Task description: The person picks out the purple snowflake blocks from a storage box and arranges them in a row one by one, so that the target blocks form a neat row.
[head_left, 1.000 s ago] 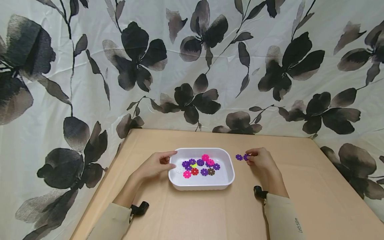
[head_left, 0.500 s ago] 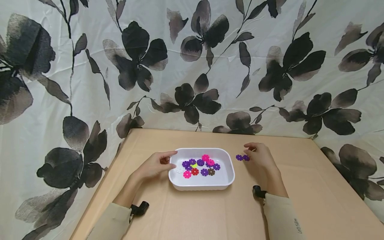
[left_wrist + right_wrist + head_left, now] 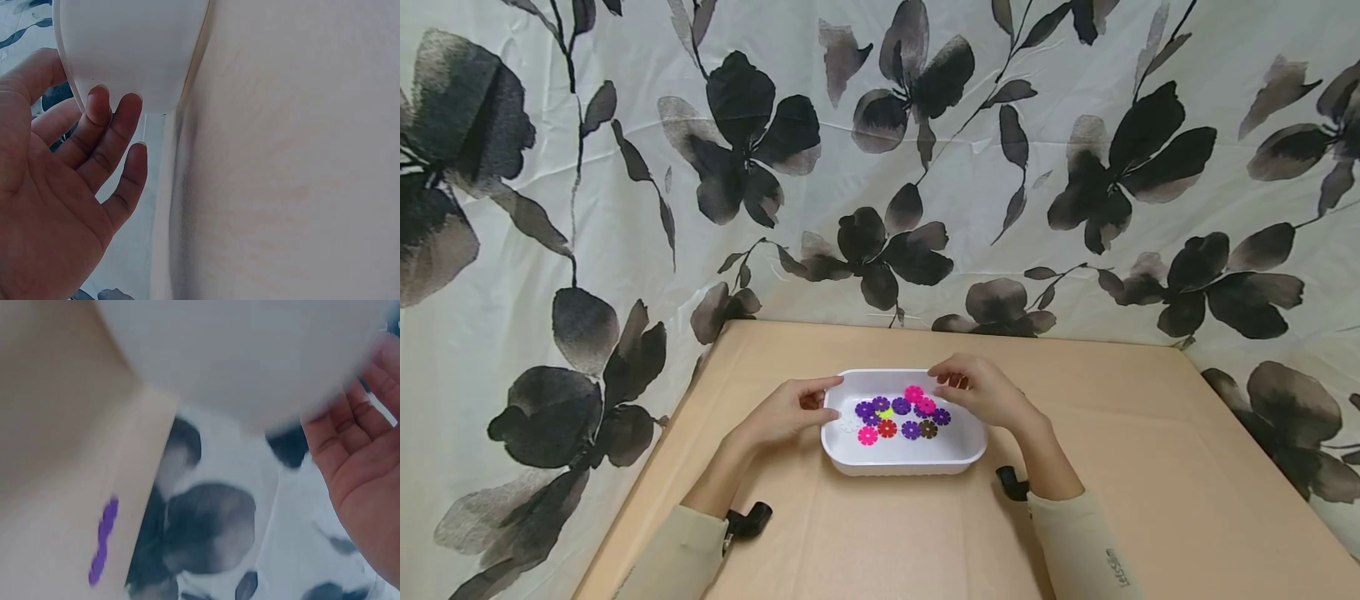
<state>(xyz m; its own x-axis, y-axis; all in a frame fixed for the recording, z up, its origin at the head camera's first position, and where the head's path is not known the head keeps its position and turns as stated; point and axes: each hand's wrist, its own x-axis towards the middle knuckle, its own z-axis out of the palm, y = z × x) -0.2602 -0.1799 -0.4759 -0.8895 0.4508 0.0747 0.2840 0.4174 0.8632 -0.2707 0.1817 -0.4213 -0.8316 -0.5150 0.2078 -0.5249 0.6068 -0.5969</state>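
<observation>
My left hand (image 3: pixel 782 410) grips the left rim of a white plastic tray (image 3: pixel 904 469), with thumb and fingers on either side; the left wrist view shows its fingers against the outer wall. Inside lie small notched flower-shaped discs: several purple discs (image 3: pixel 911 430), pink discs (image 3: pixel 868 436), a red disc (image 3: pixel 887 428), a brown disc (image 3: pixel 928 428) and a yellow disc (image 3: pixel 885 413), partly covered. My right hand (image 3: pixel 981 392) hovers over the tray's back right corner, fingers loosely bent, nothing visible in them. Two purple discs (image 3: pixel 103 540) lie on the table in the right wrist view; the hand hides them from the head view.
The tray stands on a tan tabletop (image 3: pixel 895 542). A white cloth with dark printed flowers (image 3: pixel 880 167) hangs behind the table and at its sides. Black wrist cameras (image 3: pixel 749 522) sit on both forearms.
My right hand has let go of a purple disc, set beside another right of the tray, and has moved left over the tray's right end. The left hand and tray have stayed put.
</observation>
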